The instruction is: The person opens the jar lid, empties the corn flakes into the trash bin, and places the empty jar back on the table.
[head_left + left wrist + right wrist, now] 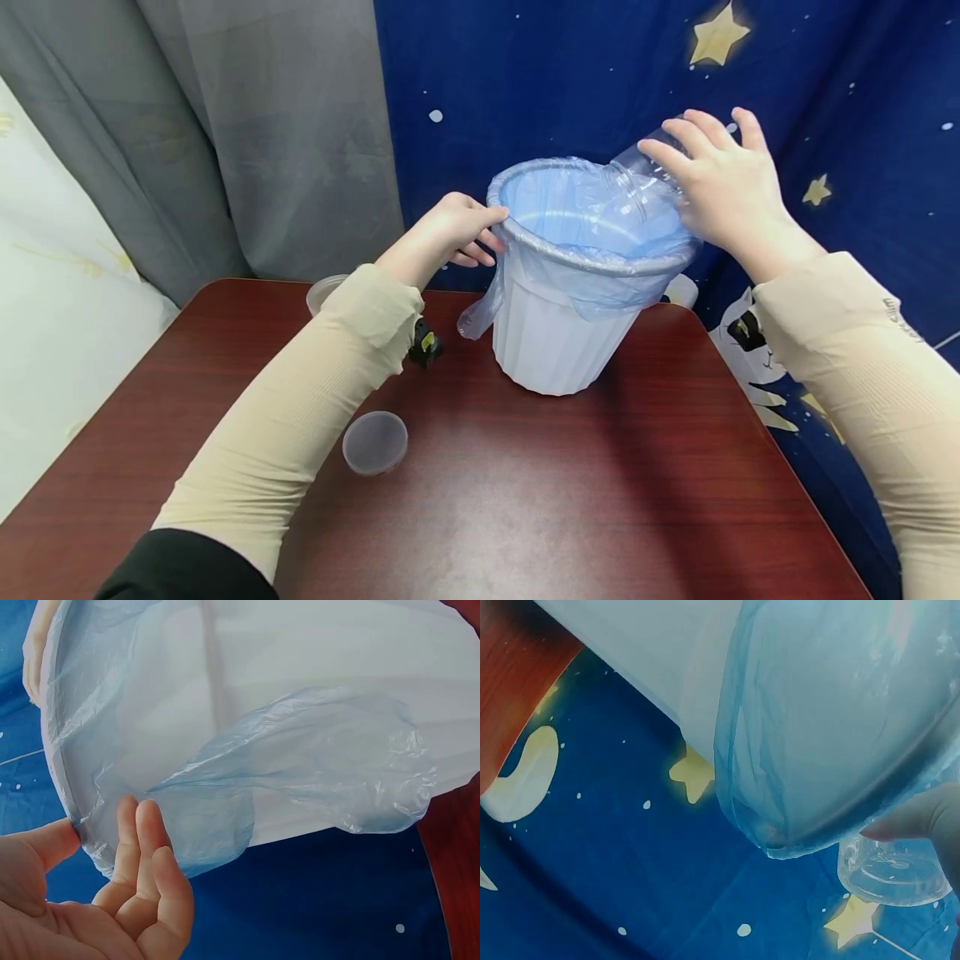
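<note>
A white bin [558, 333] lined with a translucent blue bag [585, 229] stands tilted on the table. The left hand [457, 229] is at its left rim, thumb on the edge and the other fingers outside; in the left wrist view the hand [112, 892] is beside a hanging twist of the bag [322, 765]. The right hand [723, 183] holds a clear plastic cup [637, 171] tipped at the right rim, its mouth toward the bin's inside. In the right wrist view the thumb [904, 821] lies against the cup [892, 874].
On the brown table [487, 500] lies a round translucent lid [375, 443]. A small black object with yellow [426, 344] is beside the left sleeve, and another clear round container [324, 292] is partly behind that sleeve. Blue and grey curtains hang behind the table.
</note>
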Motion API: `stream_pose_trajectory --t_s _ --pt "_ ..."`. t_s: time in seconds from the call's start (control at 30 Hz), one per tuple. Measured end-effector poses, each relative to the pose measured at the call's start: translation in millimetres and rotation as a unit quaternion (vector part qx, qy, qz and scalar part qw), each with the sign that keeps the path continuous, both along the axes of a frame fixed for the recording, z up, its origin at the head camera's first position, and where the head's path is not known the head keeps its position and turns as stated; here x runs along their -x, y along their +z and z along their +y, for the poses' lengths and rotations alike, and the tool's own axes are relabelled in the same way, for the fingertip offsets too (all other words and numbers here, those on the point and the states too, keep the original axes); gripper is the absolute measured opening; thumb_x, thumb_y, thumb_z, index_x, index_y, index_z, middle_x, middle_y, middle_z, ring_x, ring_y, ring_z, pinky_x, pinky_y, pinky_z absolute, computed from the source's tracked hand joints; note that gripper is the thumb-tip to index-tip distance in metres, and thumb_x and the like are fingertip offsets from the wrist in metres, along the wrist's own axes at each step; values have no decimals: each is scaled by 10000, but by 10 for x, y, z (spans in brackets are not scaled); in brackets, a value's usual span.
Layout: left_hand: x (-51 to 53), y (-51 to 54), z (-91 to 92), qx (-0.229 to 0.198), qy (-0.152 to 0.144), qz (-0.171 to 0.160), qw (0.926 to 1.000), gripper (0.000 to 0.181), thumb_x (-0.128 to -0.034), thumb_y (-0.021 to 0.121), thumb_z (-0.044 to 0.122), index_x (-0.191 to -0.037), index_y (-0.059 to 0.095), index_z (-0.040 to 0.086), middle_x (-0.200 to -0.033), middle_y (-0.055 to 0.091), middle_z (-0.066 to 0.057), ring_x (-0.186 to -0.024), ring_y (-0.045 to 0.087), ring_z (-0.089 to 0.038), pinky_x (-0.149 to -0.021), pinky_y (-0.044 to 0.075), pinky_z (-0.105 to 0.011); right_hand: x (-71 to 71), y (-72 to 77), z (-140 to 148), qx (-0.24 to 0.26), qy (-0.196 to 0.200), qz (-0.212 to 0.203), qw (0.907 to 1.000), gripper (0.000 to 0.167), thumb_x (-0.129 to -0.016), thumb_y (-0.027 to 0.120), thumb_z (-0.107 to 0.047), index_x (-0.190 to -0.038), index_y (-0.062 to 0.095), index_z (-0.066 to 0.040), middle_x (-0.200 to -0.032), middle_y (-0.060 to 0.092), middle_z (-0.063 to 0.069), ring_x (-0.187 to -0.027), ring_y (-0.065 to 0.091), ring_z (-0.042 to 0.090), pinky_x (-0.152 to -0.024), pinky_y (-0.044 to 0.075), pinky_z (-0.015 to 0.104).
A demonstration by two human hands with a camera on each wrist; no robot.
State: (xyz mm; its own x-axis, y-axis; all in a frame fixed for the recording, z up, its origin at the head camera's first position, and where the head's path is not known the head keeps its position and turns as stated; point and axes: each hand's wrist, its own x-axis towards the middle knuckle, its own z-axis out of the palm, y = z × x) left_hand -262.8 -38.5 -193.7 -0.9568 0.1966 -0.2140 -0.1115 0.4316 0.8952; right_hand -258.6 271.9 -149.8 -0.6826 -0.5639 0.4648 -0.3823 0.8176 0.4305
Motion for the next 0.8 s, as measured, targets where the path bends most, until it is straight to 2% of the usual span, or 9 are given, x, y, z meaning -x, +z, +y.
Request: stream_pose_trajectory --t_s 0.2,0.43,0.67,0.8 --pt "3 -31 -13 -103 -4 35 9999 445 -981 515 395 -1259 513 47 -986 697 -111 -857 683 -278 -702 540 -314 -7 -32 43 453 31 115 9989 751 -692 702 -12 -1383 441 -151 -1424 390 172 -1373 267 316 -1108 58 544" --pt "44 -116 -73 -243 -141 405 9988 437 -988 498 404 -1258 526 62 -985 691 -112 -790 682 -231 -718 535 -312 -27 -50 62 1084 -130 17 9940 787 -686 777 -77 -1396 446 -146 -1409 414 170 -1344 307 340 -1095 95 562" --pt "50 -178 -152 -318 -260 686 9968 444 -991 485 413 -1269 545 71 -1002 690 -120 -743 677 -201 -769 526 -356 -77 -76 75 1779 -422 -327 9826 825 -707 797 -123 -1436 412 -146 -1445 390 163 -1340 309 349 -1084 118 557" --pt "47 -212 -189 -346 -357 821 9954 426 -994 478 409 -1245 566 75 -1017 687 -132 -751 678 -216 -754 523 -351 -100 -95 83 2200 -417 -454 9735 847 -697 818 -138 -1441 412 -137 -1446 396 156 -1327 327 372 -1070 149 560"
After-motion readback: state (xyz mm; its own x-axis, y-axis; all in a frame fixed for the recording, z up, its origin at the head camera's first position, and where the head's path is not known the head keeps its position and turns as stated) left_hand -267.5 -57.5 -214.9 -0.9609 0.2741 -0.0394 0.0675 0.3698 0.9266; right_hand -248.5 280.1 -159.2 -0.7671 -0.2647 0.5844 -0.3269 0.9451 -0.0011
